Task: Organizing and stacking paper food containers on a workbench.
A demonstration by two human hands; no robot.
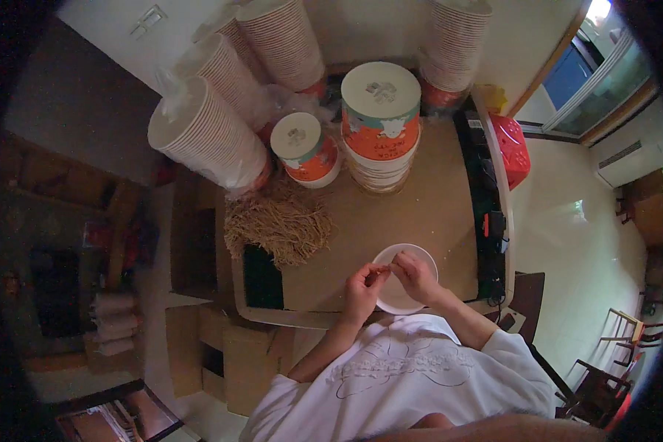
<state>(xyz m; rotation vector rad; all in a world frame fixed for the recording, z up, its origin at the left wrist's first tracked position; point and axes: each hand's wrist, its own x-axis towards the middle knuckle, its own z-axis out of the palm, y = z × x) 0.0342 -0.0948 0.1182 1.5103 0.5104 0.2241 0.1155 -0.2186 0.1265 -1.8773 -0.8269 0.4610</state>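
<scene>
A white paper bucket sits at the near edge of the table, right in front of me. Above its left rim is my left hand, with thumb and fingers pinched together. My right hand hovers over the middle of the bucket, its fingers curled and pressed close to the left fingertips. Whatever lies between the fingers is too small and hidden to name. To the left is a loose heap of thin tan cords. Behind the bucket, upside-down orange and white paper buckets form a taller stack and a shorter stack.
Tall plastic-wrapped stacks of paper buckets line the back left, with another wrapped stack at the back right. A red plastic basket is beyond the table's right edge. Chargers and cables run along that side. Cardboard boxes stand at lower left.
</scene>
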